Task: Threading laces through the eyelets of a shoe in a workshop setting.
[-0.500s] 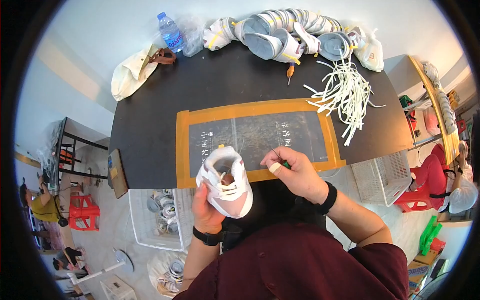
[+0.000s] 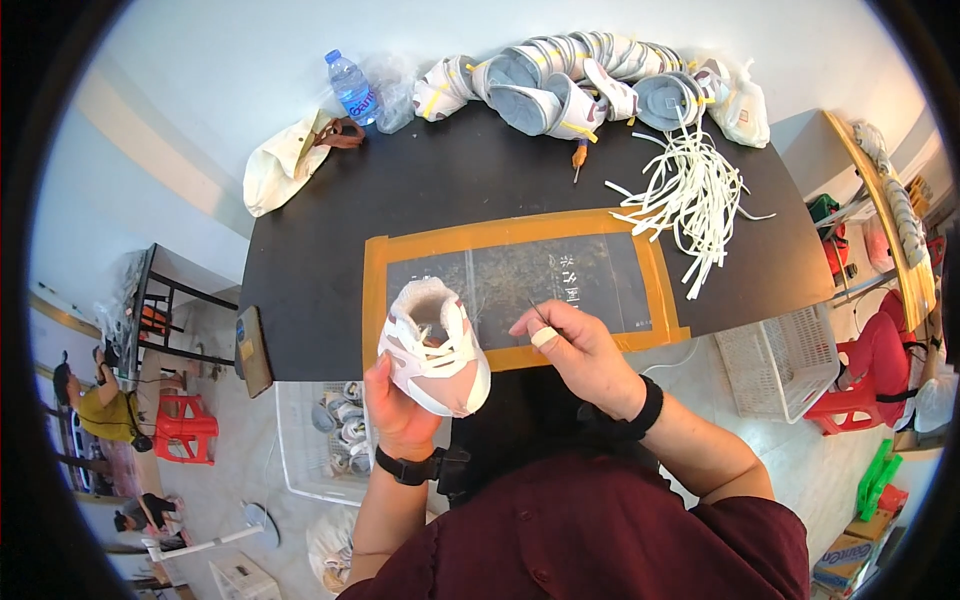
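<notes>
My left hand (image 2: 398, 412) holds a small white and pink sneaker (image 2: 435, 350) from underneath, its opening turned away from me, just over the near edge of the black table (image 2: 330, 250). White laces cross its top. My right hand (image 2: 580, 352) is to the right of the shoe with fingers pinched on a thin dark needle-like tool (image 2: 538, 310); a pale bandage wraps one finger. The two hands are a short gap apart.
A dark mat with orange tape border (image 2: 520, 275) lies before me. White laces (image 2: 690, 195) pile at right. A row of shoes (image 2: 570, 85), a water bottle (image 2: 352, 88) and a cream bag (image 2: 285, 160) line the far edge. White baskets (image 2: 775, 360) stand below the table.
My right hand has pulled away from the shoe toward the right. The sneaker has stayed in my left hand, tipped slightly.
</notes>
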`<state>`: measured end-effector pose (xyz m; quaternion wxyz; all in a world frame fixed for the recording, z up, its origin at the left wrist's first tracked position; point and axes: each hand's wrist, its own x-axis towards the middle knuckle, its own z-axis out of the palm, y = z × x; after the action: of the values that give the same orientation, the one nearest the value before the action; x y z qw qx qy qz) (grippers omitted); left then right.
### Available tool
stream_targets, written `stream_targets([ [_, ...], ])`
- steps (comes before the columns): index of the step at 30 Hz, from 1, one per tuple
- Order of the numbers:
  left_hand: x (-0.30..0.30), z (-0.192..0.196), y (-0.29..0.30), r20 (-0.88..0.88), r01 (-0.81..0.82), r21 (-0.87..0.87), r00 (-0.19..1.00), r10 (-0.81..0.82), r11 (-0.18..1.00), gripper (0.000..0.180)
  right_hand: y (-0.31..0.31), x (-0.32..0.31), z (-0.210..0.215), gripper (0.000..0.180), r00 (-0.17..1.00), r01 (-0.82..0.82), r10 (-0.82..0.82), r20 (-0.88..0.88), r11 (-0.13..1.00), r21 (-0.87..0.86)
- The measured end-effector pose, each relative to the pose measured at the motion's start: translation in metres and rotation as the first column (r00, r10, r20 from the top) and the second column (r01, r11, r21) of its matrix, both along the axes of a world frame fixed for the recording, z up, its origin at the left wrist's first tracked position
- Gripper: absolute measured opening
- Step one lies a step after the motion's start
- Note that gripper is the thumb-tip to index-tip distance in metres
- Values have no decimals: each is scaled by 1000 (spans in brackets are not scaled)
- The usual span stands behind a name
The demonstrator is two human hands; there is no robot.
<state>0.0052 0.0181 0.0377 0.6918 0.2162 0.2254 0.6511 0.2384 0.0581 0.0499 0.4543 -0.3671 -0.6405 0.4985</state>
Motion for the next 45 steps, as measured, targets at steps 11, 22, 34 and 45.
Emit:
stream_targets([
  [11, 23, -4, -1, -186, 27, -15, 982, -30, 1000, 57, -25, -17, 6, 30, 706, -622, 29, -708, 504, -600],
  [22, 17, 30, -18, -773, -34, 236, 600, 209, 971, 31, -19, -25, -16, 30, 978, -129, 16, -210, 833, -538],
  [34, 45, 22, 23, -783, 503, 508, -68, 618, 699, 31, 36, -15, -2, 40, 867, 149, -148, 476, 988, 36],
  [45, 36, 40, 35, -497, 512, 516, -474, 727, 687, 19, 36, -17, -7, 31, 846, 149, -199, 496, 979, 139],
])
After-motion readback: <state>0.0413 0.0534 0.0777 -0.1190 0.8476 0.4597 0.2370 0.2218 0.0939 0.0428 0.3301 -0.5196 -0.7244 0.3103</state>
